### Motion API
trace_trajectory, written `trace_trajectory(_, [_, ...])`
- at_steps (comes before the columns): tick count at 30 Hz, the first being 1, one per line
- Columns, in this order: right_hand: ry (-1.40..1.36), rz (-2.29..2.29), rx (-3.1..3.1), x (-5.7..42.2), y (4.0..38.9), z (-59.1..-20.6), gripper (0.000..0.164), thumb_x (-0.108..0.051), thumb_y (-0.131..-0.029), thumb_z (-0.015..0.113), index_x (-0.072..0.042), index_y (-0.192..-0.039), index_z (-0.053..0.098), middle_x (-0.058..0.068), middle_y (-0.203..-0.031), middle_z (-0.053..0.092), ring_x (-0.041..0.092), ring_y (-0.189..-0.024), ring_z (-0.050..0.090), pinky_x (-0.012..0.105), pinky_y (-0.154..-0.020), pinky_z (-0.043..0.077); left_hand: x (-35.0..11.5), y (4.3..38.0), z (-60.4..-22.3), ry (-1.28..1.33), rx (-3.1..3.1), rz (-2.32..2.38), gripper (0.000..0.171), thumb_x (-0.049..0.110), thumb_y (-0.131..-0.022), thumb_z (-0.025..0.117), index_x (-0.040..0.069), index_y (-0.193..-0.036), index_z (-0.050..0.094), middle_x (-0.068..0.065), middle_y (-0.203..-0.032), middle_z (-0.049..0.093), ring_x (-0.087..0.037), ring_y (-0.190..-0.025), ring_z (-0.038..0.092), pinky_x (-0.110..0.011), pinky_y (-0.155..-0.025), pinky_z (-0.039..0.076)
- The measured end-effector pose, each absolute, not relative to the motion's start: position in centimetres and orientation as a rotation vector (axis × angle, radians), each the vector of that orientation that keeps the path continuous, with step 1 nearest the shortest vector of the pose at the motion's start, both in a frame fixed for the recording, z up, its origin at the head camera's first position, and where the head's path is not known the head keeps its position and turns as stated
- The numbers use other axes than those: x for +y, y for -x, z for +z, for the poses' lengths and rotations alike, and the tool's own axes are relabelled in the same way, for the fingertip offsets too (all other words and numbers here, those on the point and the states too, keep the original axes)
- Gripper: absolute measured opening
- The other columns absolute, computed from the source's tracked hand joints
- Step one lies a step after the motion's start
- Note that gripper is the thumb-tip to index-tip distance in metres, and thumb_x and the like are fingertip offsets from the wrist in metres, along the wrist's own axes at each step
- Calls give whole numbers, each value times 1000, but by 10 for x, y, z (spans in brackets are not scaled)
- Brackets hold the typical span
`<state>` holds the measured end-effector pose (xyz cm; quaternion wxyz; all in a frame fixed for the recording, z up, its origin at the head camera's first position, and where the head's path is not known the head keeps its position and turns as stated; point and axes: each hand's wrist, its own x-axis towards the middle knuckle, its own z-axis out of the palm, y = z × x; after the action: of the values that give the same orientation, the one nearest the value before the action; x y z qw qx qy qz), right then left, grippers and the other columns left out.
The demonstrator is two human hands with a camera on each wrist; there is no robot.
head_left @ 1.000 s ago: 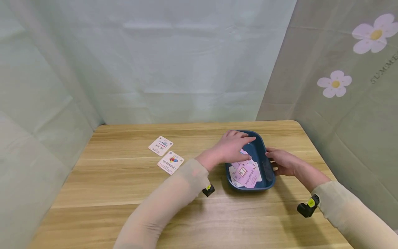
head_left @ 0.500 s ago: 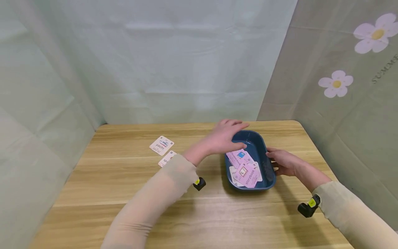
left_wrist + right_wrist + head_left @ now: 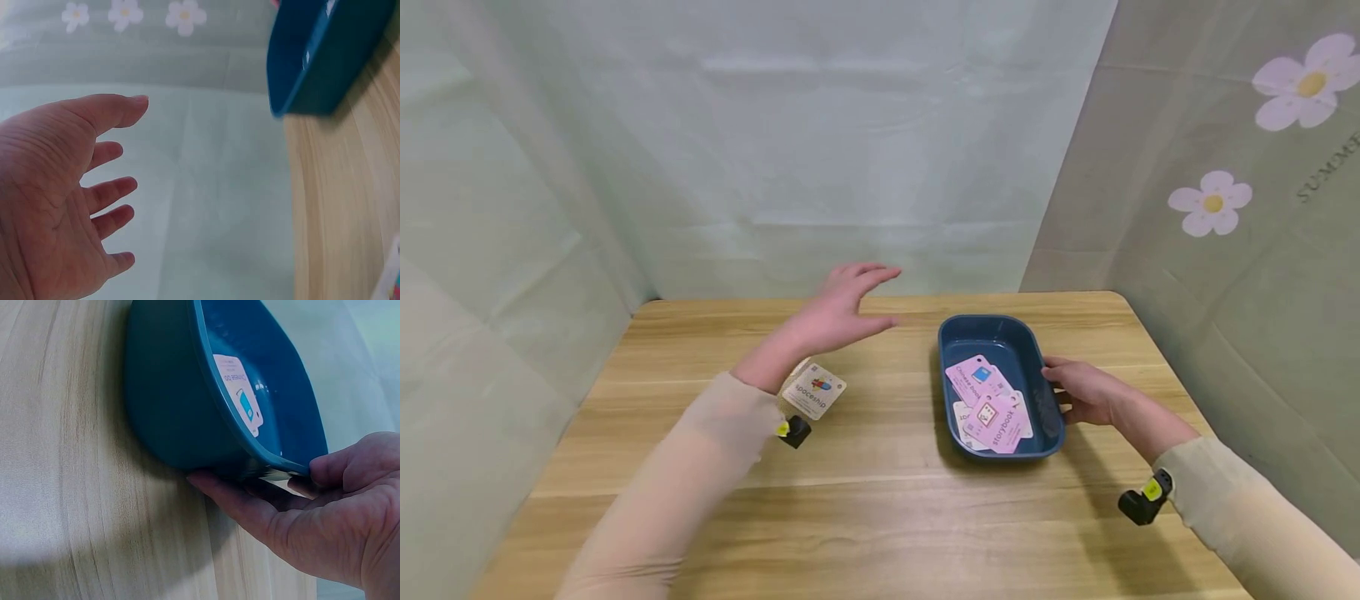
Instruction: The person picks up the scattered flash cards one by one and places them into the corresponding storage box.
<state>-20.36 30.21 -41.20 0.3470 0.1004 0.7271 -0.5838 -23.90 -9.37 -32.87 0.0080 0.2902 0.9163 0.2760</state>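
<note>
My left hand (image 3: 842,312) is raised over the back left of the table, thumb and fingers spread and nothing in its grasp. Below its wrist lies a white spaceship card (image 3: 816,392); the yacht card seen earlier is hidden behind that arm. My right hand (image 3: 1086,392) holds the right side of a dark blue plastic bin (image 3: 169,394), with fingers at its rim and against the outer wall. Inside the bin, a pink storybook card (image 3: 1000,425) overlaps other cards, among them a pink Chinese book card (image 3: 976,377).
A wood-grain table (image 3: 895,517) with rounded back corners carries everything. Pale curtains (image 3: 850,150) close in its back and sides, with printed flowers (image 3: 1213,202) on the right one. Black wrist cameras (image 3: 1142,500) sit on both forearms.
My left hand has moved left from above the bin to over the table by the loose cards, exposing the Chinese book card and covering the yacht card. My right hand stays at the bin.
</note>
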Motion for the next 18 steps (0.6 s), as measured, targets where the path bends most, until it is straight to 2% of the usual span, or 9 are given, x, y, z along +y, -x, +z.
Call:
trace_trajectory(10, [-273, -1515, 1890, 305, 203, -414, 59, -18, -113, 26, -8, -164, -3, 30, -161, 15, 48, -139, 28, 66, -104, 40, -144, 237, -337, -759, 2910, 885, 71, 39, -95, 72, 16, -156, 43, -13, -158, 37, -40, -147, 26, -59, -115, 26])
trace_trajectory(18, [-256, -1519, 1886, 306, 203, -414, 59, -19, -113, 25, -8, -163, -4, 32, -163, 8, 49, -140, 26, 66, -104, 40, -176, 247, -353, -603, 2924, 843, 72, 39, -96, 70, 12, -157, 41, -19, -159, 35, -45, -146, 24, -63, -114, 25])
